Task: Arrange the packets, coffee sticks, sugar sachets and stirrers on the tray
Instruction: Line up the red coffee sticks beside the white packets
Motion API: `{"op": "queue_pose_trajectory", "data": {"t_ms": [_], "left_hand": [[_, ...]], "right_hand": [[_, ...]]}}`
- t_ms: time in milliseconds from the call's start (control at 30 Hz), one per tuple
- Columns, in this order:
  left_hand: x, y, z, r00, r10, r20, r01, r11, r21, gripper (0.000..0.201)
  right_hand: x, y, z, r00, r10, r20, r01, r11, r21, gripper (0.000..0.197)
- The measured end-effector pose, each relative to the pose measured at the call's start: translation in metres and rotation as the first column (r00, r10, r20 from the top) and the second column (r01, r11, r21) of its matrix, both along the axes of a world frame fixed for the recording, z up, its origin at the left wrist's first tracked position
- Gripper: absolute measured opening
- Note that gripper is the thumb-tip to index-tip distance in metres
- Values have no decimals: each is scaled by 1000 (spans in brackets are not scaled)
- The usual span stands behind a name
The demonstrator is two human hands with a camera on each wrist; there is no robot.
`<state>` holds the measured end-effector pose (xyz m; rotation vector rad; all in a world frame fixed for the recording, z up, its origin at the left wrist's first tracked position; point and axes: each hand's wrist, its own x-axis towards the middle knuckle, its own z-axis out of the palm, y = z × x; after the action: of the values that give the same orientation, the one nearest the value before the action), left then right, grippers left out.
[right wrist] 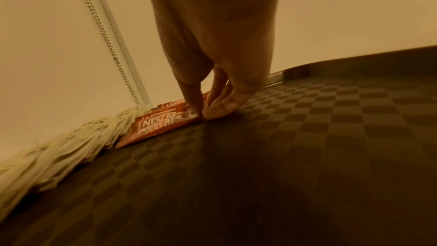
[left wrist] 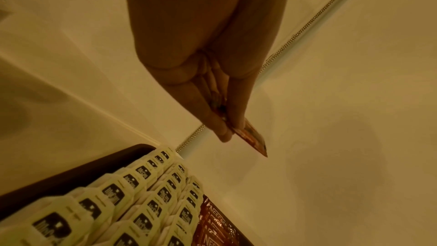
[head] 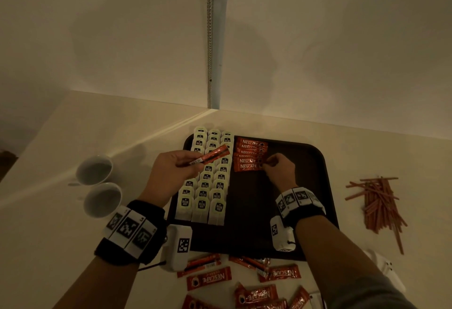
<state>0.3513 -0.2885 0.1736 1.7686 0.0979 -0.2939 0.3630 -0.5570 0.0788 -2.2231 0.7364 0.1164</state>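
L hand [head: 171,170] fingers pinch coffee stick [head: 210,155], long axis up-right over packets [head: 208,186]. R hand [head: 278,169] fingers pinch tray's [head: 318,186] nearest coffee sachet [head: 247,167]; R wrist view shows contact.

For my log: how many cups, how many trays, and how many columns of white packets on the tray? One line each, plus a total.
Cups: 2, side by side on the counter left of the tray
Tray: 1
Columns of white packets: 3, along the tray's left side
Total: 6
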Motion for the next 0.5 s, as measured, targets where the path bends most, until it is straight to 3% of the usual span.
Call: {"op": "queue_pose_trajectory", "data": {"t_ms": [167, 233, 267, 333, 400, 500], "left_hand": [[3, -4, 4, 992, -35, 125, 26, 997, 78, 28], [5, -8, 7, 974, -85, 211, 63, 992, 106, 32], [6, -12, 7, 957, -115, 265, 85, 989, 123, 33], [7, -19, 9, 912, -168, 375, 116, 981, 158, 32], [9, -26, 13, 860, -218, 461, 138, 970, 201, 25], [10, -30, 16, 820, -254, 513, 165, 963, 214, 31]], "right_hand": [[-2, 2, 19, 998, -33, 59, 32, 999, 32, 21], [-4, 13, 42, 991, -7, 137, -18, 984, 175, 21], [-6, 21, 56, 988, 29, 153, -77, 945, 318, 23], [-11, 39, 79, 981, 149, 127, -196, 751, 631, 30], [-15, 51, 91, 964, 227, 141, -251, 585, 771, 24], [-16, 58, 94, 941, 214, 261, -337, 568, 751, 18]]}}
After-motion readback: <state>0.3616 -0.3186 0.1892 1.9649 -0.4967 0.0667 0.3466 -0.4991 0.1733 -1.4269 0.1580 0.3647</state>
